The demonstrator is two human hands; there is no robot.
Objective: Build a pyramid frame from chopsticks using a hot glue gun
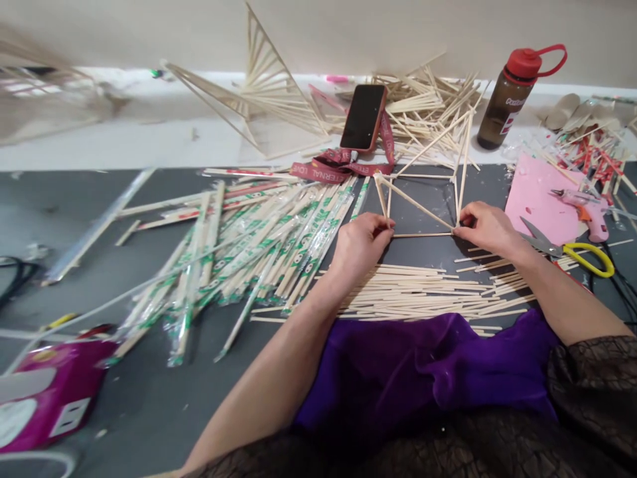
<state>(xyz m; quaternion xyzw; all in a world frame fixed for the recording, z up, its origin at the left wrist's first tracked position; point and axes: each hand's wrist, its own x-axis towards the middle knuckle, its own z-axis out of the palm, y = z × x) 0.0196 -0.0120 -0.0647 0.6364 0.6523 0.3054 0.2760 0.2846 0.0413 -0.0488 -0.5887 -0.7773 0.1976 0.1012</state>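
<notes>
A frame of thin wooden sticks (417, 202) stands on the grey tabletop in front of me, with one stick slanting across its near side. My left hand (365, 239) is closed, thumb and fingers pinching the frame's near left lower corner. At the near right corner my right hand (485, 229) pinches the frame's joint in the same way. A bottom stick (422, 235) runs between the two hands. Loose bare chopsticks (413, 292) lie in rows just below the hands. To the left is a heap of chopsticks in clear and green wrappers (269, 245).
A phone (364, 118) with a red lanyard (328, 166) leans at the back before a stick pile (423, 99). A bottle (510, 99) stands back right. Scissors (587, 259) and a pink glue gun (592, 216) lie right. A magenta power strip (84, 372) sits front left.
</notes>
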